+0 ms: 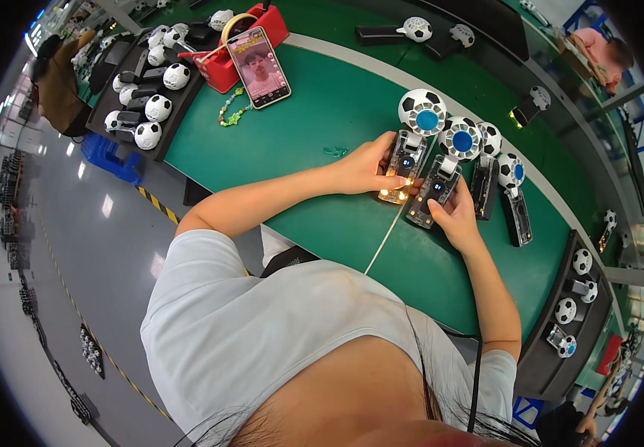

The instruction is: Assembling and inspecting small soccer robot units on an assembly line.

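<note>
The green table (307, 112) curved around your front, giving your arms a surface to work over. A dark tray (170, 128) of ball-headed units flanked you at far left, and a second tray (549, 380) sat at right, presumably to keep stock in reach without crowding the middle. The red tape dispenser (221, 72) stood at the left, and the phone (259, 67) appeared propped against it, its screen angled toward you, likely for easy viewing.

Over the table's middle you had the left device (411, 149) and the right device (448, 165) side by side, fronts up, probably so both could be compared. Two spare devices (515, 201) lay just beyond on the right, seemingly parked within reach. Your left hand (370, 164) closed around the left handle, thumb across its lower front; your right hand (456, 216) gripped the other, thumb on its front.

Both long axes ran away from you, tilting rightward, ball heads far, handle ends near, almost parallel. Amber lights (393, 197) glowed at the left handle's base.
</note>
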Motion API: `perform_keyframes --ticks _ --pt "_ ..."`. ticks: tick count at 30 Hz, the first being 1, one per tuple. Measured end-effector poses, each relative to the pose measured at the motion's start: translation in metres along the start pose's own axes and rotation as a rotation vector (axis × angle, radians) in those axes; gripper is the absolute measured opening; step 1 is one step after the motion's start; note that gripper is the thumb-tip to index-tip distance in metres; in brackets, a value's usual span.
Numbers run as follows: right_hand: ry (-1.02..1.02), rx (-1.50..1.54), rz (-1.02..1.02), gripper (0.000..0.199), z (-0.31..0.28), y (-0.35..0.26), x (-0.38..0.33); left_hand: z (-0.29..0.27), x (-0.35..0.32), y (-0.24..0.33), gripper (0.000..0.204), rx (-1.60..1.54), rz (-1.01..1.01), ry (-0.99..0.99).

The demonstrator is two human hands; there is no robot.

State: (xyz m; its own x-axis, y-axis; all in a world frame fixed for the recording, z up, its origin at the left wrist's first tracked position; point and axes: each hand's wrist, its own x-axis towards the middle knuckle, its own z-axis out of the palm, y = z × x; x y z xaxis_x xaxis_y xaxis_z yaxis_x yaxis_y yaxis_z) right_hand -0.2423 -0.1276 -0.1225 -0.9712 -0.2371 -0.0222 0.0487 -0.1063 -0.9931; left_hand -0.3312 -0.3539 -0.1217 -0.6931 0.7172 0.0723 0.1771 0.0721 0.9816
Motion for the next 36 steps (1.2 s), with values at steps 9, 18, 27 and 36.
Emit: perform_keyframes --ticks 9,18,27,36 --pt "-0.002 -0.02 -0.043 0.059 -0.009 0.01 -0.002 0.001 0.003 -0.002 0.063 -0.122 0.013 -0.048" --pt "-0.029 -0.029 -0.022 0.063 -0.007 0.003 0.0 -0.001 0.003 -0.007 0.079 -0.094 0.049 -0.017" --pt "-0.036 -0.023 -0.014 0.06 -0.001 -0.01 -0.006 0.006 0.005 -0.007 0.081 -0.128 0.104 -0.01" --pt "-0.01 -0.056 -0.018 0.063 -0.001 -0.006 -0.006 0.007 0.004 -0.005 0.083 -0.15 0.124 -0.016"
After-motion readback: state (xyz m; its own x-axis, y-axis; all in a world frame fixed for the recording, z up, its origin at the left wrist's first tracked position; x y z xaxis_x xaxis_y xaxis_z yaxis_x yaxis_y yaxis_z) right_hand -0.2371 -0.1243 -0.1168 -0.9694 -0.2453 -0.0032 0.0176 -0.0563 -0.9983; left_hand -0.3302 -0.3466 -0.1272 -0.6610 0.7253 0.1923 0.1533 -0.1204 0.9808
